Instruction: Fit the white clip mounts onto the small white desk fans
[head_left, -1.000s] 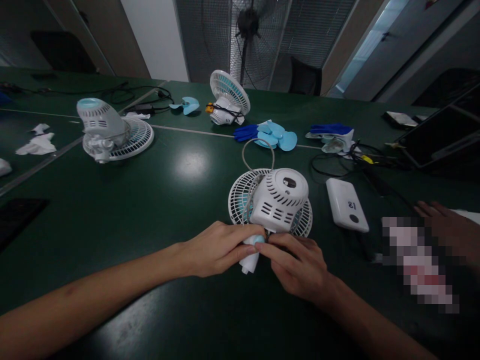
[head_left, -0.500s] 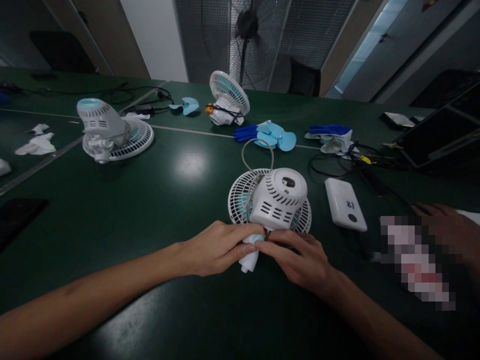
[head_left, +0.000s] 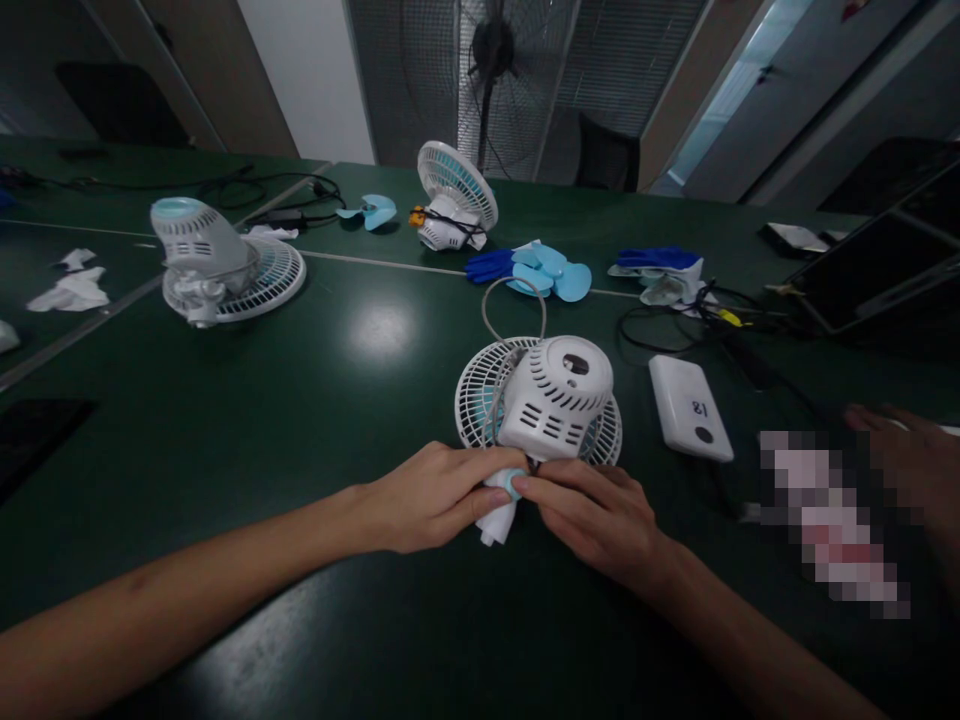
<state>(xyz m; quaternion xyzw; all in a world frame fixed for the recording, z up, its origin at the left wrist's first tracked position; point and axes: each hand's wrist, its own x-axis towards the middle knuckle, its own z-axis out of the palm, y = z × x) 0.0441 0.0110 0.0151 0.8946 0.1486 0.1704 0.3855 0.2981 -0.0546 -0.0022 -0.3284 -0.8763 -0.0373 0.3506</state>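
A small white fan [head_left: 559, 395] lies grille-down on the green table, its motor housing upward and its grey cord looped behind. My left hand [head_left: 442, 495] is closed around a white fan part [head_left: 496, 522] at the near side of the housing. That part carries a light-blue knob [head_left: 514, 484]. Thumb and index finger of my right hand [head_left: 600, 515] pinch at this knob, while its other fingers curl under the housing and are partly hidden. Both hands meet at the knob, just in front of the grille [head_left: 480, 395].
A white power bank [head_left: 690, 408] lies right of the fan, near another person's hand [head_left: 907, 460]. Farther back are light-blue fan blades [head_left: 551, 272], blue gloves [head_left: 660, 262] and a second fan [head_left: 454, 200]. Another fan [head_left: 217, 260] rests at left, near crumpled tissues [head_left: 71, 288].
My right fingertips have shifted slightly on the light-blue knob. The fan and my left hand stay in place. At the right, the other person's hand has moved a little to the right.
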